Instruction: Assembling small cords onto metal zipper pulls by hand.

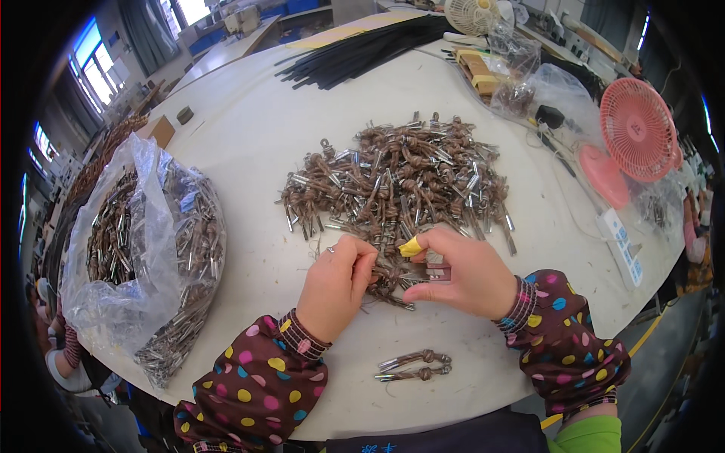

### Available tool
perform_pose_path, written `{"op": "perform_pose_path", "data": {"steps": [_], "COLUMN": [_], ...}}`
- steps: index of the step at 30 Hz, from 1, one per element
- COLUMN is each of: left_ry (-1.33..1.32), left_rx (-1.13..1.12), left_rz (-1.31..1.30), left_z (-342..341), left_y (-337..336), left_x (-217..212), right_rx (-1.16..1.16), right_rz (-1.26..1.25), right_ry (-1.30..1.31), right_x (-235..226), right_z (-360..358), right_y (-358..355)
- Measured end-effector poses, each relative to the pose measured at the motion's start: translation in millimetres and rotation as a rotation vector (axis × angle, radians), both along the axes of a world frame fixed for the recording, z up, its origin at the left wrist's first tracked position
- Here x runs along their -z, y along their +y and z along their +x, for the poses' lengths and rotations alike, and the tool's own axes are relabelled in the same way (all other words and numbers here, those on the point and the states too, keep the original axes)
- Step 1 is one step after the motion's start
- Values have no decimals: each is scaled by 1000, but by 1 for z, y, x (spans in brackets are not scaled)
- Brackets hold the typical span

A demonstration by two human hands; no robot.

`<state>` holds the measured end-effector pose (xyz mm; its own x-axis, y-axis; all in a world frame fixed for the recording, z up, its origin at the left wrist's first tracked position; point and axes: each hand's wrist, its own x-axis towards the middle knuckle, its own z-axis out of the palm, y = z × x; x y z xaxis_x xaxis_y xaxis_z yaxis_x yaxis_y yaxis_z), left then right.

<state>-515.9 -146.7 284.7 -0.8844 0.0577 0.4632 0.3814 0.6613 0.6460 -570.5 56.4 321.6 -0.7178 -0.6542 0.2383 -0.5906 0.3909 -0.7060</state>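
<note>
A heap of brown knotted cords with silver metal tips [408, 170] lies on the white table. At its near edge my left hand [337, 283] is closed, thumb and forefinger pinching a brown knotted cord [387, 278]. My right hand [472, 273] faces it from the right, a yellow wrap [410, 247] on one fingertip. Its thumb and forefinger stand apart, while the other fingers curl around something thin and metallic [436, 272] that I cannot make out. Nearer me, two knotted cords [415, 365] lie side by side, apart from the heap.
To the left stands a clear plastic bag [124, 302] full of similar cords. Long black strips [370, 49] lie at the far edge. A pink fan [638, 130], a white power strip [621, 248] and plastic bags [559, 94] occupy the right side. A small cardboard box [157, 130] sits far left.
</note>
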Motion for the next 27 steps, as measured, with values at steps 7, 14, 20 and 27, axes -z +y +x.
{"op": "perform_pose_path", "data": {"steps": [7, 14, 20, 27], "left_ry": [-163, -163, -253, -122], "left_rx": [-99, 253, 236, 255], "left_rz": [69, -314, -446, -414], "left_z": [-6, -2, 2, 0], "left_y": [-13, -30, -24, -20], "left_x": [-8, -19, -17, -10], "right_rx": [138, -174, -115, -14], "right_rz": [-81, 163, 118, 81], "right_ry": [-481, -264, -111, -25], "right_x": [27, 11, 12, 29], "right_z": [-3, 44, 30, 19], "right_y": [4, 27, 17, -4]}}
